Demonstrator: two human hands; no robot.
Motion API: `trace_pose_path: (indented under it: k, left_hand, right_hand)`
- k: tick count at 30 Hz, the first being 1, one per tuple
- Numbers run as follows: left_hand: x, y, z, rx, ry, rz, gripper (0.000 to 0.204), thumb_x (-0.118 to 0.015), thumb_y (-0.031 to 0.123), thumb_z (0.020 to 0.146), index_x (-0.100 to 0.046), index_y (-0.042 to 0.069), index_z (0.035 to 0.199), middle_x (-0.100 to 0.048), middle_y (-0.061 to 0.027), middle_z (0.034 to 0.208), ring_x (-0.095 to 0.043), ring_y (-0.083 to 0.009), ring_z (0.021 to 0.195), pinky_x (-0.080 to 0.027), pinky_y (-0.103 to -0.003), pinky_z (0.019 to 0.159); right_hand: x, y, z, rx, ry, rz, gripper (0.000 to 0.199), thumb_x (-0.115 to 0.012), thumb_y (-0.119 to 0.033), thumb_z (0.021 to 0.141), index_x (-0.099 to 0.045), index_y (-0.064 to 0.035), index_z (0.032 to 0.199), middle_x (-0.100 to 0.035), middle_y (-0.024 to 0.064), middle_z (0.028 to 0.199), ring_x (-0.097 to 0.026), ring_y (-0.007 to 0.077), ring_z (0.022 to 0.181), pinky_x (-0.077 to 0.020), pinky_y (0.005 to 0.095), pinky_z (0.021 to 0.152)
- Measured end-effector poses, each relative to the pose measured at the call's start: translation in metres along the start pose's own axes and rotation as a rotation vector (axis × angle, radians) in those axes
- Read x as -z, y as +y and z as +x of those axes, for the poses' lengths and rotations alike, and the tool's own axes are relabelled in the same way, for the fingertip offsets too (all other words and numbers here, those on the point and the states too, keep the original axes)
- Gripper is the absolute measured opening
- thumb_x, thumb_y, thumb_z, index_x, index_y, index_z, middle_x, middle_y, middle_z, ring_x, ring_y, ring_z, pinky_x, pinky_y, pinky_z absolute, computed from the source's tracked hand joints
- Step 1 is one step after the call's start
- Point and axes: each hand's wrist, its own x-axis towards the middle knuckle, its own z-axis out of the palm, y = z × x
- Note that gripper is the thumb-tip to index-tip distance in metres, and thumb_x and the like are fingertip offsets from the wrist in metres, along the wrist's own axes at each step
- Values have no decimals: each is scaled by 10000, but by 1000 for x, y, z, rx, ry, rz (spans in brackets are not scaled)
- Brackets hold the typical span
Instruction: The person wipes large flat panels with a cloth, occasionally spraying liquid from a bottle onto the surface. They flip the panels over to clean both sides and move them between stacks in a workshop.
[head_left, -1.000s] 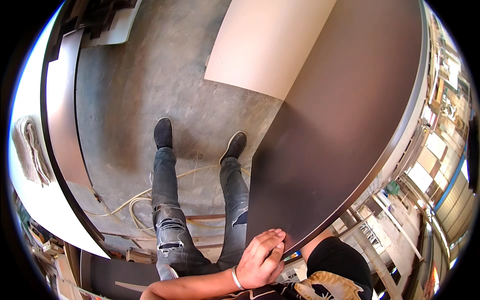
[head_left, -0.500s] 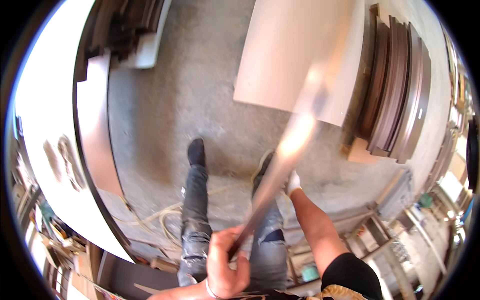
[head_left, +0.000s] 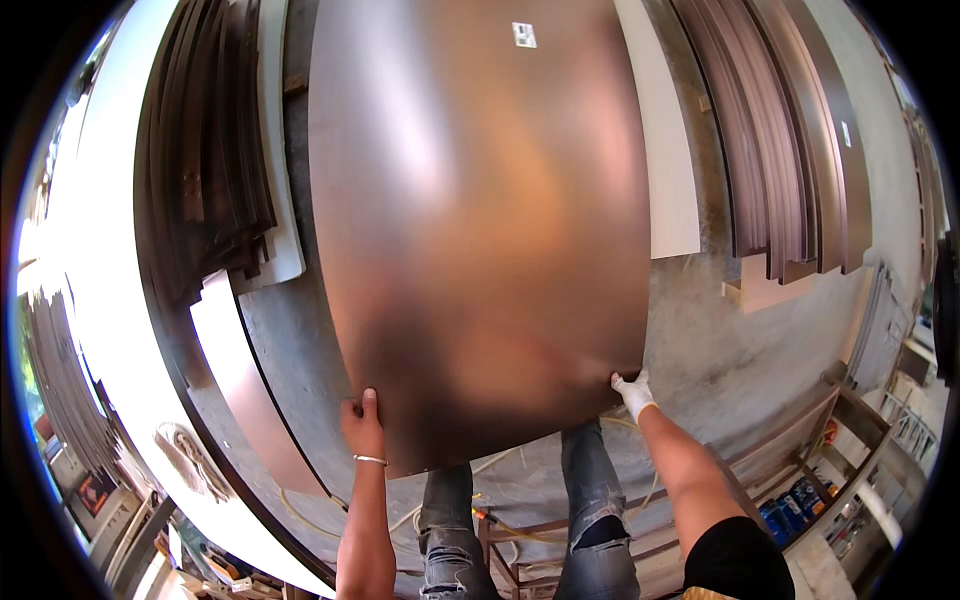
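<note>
A large, glossy, copper-brown laminate sheet (head_left: 480, 230) is held out flat in front of the person, above the grey concrete floor (head_left: 740, 350), filling most of the view. The bare left hand (head_left: 362, 425), with a thin bracelet at the wrist, closes its grip on the near left corner, thumb on top. The right hand (head_left: 632, 388), in a white work glove, pinches the near right edge. Both grips sit on the near edge only, so the far end, carrying a small white label (head_left: 524, 34), hangs unsupported; it could sag, flex or crack if the sheet is tilted further. The smooth face offers little friction, and the bare hand may slip or be cut by the thin edge. Stacks of dark brown sheets (head_left: 205, 170) on the left and similar leaning panels (head_left: 790, 140) on the right stand near; a swing could scrape the finish. A yellowish cable (head_left: 500, 520) on the floor by the feet is a likely trip hazard.
</note>
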Motion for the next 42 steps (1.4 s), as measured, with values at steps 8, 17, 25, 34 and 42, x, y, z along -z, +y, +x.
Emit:
trace_pose_path:
  k: [8, 17, 25, 34, 42]
  left_hand:
    - [-92, -64, 26, 40, -211, -71, 422, -678, 363, 993, -605, -53, 1000, -664, -123, 915, -579, -207, 835, -493, -383, 788]
    - [-198, -70, 20, 37, -304, -54, 401, -592, 360, 1036, -620, -36, 1092, -694, -171, 1049, -624, -273, 925, -498, -391, 876]
    - [-231, -44, 30, 37, -332, -68, 483, -569, 428, 1037, -581, -36, 1171, -679, -221, 1095, -628, -341, 1005, -485, -435, 921]
    - [-228, -19, 2, 119, -364, 165, 428, -611, 323, 1017, -552, -36, 1242, -661, -263, 1193, -625, -414, 1123, -481, -459, 969]
    - [-103, -54, -146, 157, -469, -181, 336, -649, 210, 979, -638, 16, 1254, -742, -142, 1017, -716, -217, 953, -550, -339, 868]
  right_hand:
    - [43, 21, 46, -25, 59, -21, 959, -936, -360, 682, -414, 43, 1378, -542, 298, 1368, -582, 400, 1246, -482, 444, 1051]
    - [119, -16, 84, -49, 155, -188, 800, -892, -152, 743, -423, 56, 1357, -654, 230, 1234, -644, 313, 1129, -506, 382, 983]
    - [137, -1, 129, 109, 166, 53, 831, -864, -57, 741, -416, 31, 1435, -665, 189, 1197, -658, 277, 1071, -513, 360, 959]
    - [156, -17, 127, 65, 140, -98, 768, -860, -156, 747, -446, 55, 1358, -654, 248, 1263, -648, 353, 1162, -502, 401, 1013]
    - [55, -73, -37, 440, -287, -555, 403, -619, -285, 865, -714, -48, 1177, -711, 209, 1175, -660, 387, 1132, -525, 446, 970]
